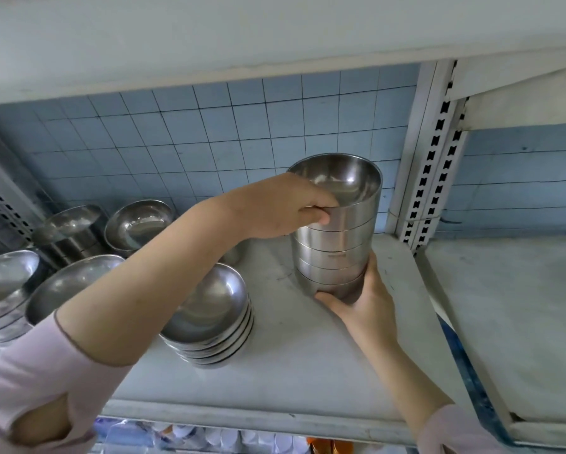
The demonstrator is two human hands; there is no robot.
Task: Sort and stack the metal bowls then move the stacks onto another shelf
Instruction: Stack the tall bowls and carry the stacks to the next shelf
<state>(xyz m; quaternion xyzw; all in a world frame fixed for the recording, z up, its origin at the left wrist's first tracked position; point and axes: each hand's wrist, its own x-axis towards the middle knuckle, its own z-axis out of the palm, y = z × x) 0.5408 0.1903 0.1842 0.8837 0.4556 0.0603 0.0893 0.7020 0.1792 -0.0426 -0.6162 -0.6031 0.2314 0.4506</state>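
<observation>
Steel bowl stack (337, 237) is center-right of the frame, left hand (285, 208) pinching its top rim, right hand (363, 303) curled round the bottom bowl.

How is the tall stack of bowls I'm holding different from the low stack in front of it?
The tall stack has straight, cylinder-like sides, while the low stack is made of rounded, flaring bowls. The left hand grips the tall stack at its rim and the right hand grips its base; no hand holds the low stack. Both are nested, shiny metal bowls.
</observation>
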